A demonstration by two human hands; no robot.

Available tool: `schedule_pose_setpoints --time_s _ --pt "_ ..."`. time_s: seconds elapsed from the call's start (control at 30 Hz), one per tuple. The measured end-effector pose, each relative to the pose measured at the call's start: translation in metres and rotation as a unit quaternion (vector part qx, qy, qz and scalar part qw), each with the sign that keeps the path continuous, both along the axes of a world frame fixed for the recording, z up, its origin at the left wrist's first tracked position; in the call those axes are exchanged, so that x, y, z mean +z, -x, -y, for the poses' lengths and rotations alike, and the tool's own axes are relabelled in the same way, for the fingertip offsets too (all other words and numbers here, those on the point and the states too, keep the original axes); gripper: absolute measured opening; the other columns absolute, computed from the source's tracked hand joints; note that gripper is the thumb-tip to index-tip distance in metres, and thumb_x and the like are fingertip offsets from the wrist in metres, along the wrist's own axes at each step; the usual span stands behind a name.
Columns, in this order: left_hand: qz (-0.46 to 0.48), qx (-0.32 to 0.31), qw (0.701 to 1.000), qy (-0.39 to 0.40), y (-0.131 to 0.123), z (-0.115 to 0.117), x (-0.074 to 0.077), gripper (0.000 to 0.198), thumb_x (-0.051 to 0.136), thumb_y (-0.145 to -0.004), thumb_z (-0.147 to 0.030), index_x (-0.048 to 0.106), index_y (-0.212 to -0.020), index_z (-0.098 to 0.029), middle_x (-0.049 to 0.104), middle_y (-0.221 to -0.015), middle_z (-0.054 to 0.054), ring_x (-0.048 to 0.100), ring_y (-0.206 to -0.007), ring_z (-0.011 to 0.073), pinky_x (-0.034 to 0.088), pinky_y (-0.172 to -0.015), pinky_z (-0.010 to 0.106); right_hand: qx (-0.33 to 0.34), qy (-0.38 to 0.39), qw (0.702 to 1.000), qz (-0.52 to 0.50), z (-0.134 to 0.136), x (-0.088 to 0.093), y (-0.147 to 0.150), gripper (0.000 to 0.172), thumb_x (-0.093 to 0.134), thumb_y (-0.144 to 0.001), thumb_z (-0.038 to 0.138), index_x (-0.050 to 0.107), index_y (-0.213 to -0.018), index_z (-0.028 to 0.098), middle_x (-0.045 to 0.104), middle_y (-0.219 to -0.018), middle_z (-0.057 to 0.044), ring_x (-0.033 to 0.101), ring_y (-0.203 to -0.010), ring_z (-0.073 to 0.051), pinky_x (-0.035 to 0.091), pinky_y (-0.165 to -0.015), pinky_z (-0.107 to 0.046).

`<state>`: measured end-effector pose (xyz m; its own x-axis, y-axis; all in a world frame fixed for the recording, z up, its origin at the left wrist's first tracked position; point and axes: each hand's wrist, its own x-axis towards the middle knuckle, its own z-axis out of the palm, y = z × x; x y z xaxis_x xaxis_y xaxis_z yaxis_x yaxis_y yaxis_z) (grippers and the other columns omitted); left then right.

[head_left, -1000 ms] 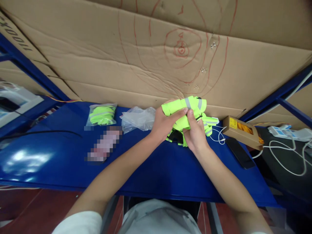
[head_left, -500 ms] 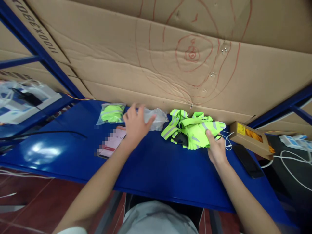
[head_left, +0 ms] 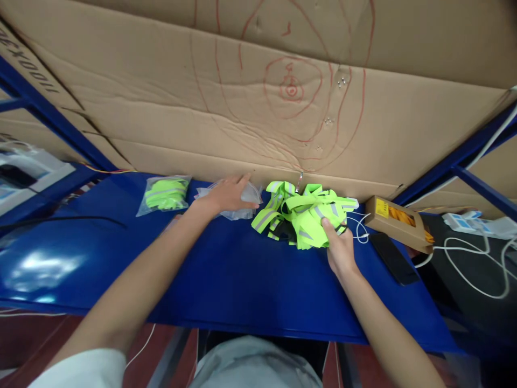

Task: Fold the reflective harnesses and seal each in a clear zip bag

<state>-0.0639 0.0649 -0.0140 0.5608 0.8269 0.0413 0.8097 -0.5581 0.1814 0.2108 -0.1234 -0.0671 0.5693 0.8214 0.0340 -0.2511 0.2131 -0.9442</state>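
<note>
My right hand (head_left: 340,248) grips the right edge of a neon yellow-green reflective vest (head_left: 309,218), thumb on top. The vest lies in a loose heap of straps with grey bands, with a black part showing at its lower left. To its left, my left hand (head_left: 228,195) rests on crumpled clear plastic bags (head_left: 253,195), its fingers stretched out. The palm covers part of the plastic. A sealed clear bag (head_left: 165,194) with folded neon material inside lies farther left. Beneath my left forearm, a phone (head_left: 173,222) is mostly hidden.
A dark phone (head_left: 393,258) and an open-windowed cardboard box (head_left: 398,223) with orange contents lie at the right, beside white cables (head_left: 359,231). Behind the blue table (head_left: 258,291) stands a cardboard panel (head_left: 161,108) with red rings drawn on it. Blue frame bars flank both sides.
My left hand has come down onto the clear plastic bags, and its forearm now covers most of the left phone. My right hand keeps its grip on the vest. The view has shifted right.
</note>
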Motion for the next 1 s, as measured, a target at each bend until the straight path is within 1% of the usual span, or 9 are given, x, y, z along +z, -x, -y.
schedule_pose_setpoints --time_s 0.07,0.13,0.23,0.33,0.47,0.63,0.77,0.9,1.0 --pt "-0.021 0.008 0.999 0.039 -0.001 -0.011 -0.002 0.122 0.073 -0.078 -0.07 0.021 -0.167 -0.005 0.041 -0.163 0.031 0.045 -0.149 0.0449 0.038 -0.117 0.047 -0.005 -0.001 1.0 0.005 0.002 0.0 0.0 0.059 0.091 -0.073 0.044 0.073 -0.121 0.015 0.079 -0.12 -0.013 0.078 -0.105 -0.028 0.062 -0.099 -0.045" --pt "-0.007 0.001 1.0 0.029 -0.001 -0.004 -0.003 0.118 0.072 -0.081 -0.069 0.018 -0.169 -0.01 0.047 -0.16 0.027 0.05 -0.145 0.0431 0.041 -0.114 0.047 0.001 -0.008 1.0 0.001 0.005 0.003 0.002 0.058 0.091 -0.075 0.044 0.073 -0.122 0.015 0.079 -0.118 -0.013 0.078 -0.105 -0.028 0.061 -0.1 -0.045" --pt "0.078 -0.034 0.994 -0.073 -0.006 0.037 -0.005 0.108 0.07 -0.087 -0.065 0.018 -0.169 -0.018 0.047 -0.161 0.022 0.049 -0.146 0.0411 0.037 -0.12 0.051 0.022 -0.016 0.999 -0.019 0.011 0.011 0.009 0.058 0.09 -0.077 0.043 0.072 -0.125 0.016 0.079 -0.12 -0.012 0.078 -0.105 -0.027 0.061 -0.102 -0.045" --pt "0.145 -0.116 0.972 -0.145 -0.02 0.089 -0.006 0.111 0.077 -0.083 -0.067 0.022 -0.168 -0.02 0.052 -0.155 0.02 0.05 -0.144 0.0399 0.037 -0.123 0.051 0.026 -0.009 0.998 -0.048 0.017 0.02 0.016 0.059 0.09 -0.077 0.044 0.071 -0.126 0.018 0.079 -0.119 -0.011 0.079 -0.102 -0.027 0.063 -0.098 -0.045" --pt "0.159 -0.16 0.963 -0.144 -0.044 0.132 -0.014 0.118 0.081 -0.08 -0.066 0.016 -0.168 -0.021 0.054 -0.149 0.02 0.054 -0.138 0.0383 0.044 -0.119 0.05 0.023 -0.015 0.998 -0.055 0.02 0.021 0.019 0.058 0.09 -0.078 0.043 0.071 -0.126 0.019 0.079 -0.121 -0.011 0.079 -0.099 -0.028 0.065 -0.093 -0.045" --pt "0.126 -0.162 0.966 -0.158 -0.058 0.145 -0.033 0.121 0.082 -0.078 -0.067 0.018 -0.167 -0.018 0.056 -0.143 0.021 0.055 -0.134 0.0406 0.045 -0.115 0.053 0.015 0.025 0.997 0.069 0.02 0.016 0.009 0.055 0.088 -0.079 0.046 0.073 -0.123 0.018 0.079 -0.121 -0.011 0.077 -0.106 -0.03 0.063 -0.095 -0.044" --pt "0.129 -0.145 0.97 -0.145 -0.059 0.15 -0.043 0.121 0.078 -0.079 -0.072 0.019 -0.167 -0.016 0.056 -0.145 0.023 0.055 -0.135 0.0408 0.042 -0.115 0.054 0.075 0.076 0.975 0.196 0.02 0.02 0.006 0.048 0.086 -0.08 0.05 0.076 -0.114 0.018 0.08 -0.118 -0.011 0.077 -0.104 -0.029 0.061 -0.093 -0.041" --pt "0.148 -0.116 0.98 -0.059 -0.061 0.155 -0.043 0.129 0.079 -0.075 -0.076 0.014 -0.168 -0.015 0.047 -0.159 0.025 0.043 -0.149 0.0432 0.019 -0.127 0.066 0.1 0.073 0.963 0.239 0.021 0.026 0.011 0.046 0.084 -0.081 0.053 0.076 -0.11 0.018 0.081 -0.113 -0.01 0.078 -0.101 -0.028 0.062 -0.089 -0.039" --pt "0.184 -0.144 0.971 0.057 -0.06 0.157 -0.039 0.128 0.072 -0.077 -0.083 0.01 -0.167 -0.016 0.038 -0.165 0.025 0.033 -0.157 0.0418 0.007 -0.13 0.069 0.086 0.05 0.955 0.28 0.023 0.028 0.014 0.042 0.084 -0.081 0.05 0.077 -0.108 0.018 0.082 -0.108 -0.008 0.078 -0.098 -0.027 0.063 -0.086 -0.036"
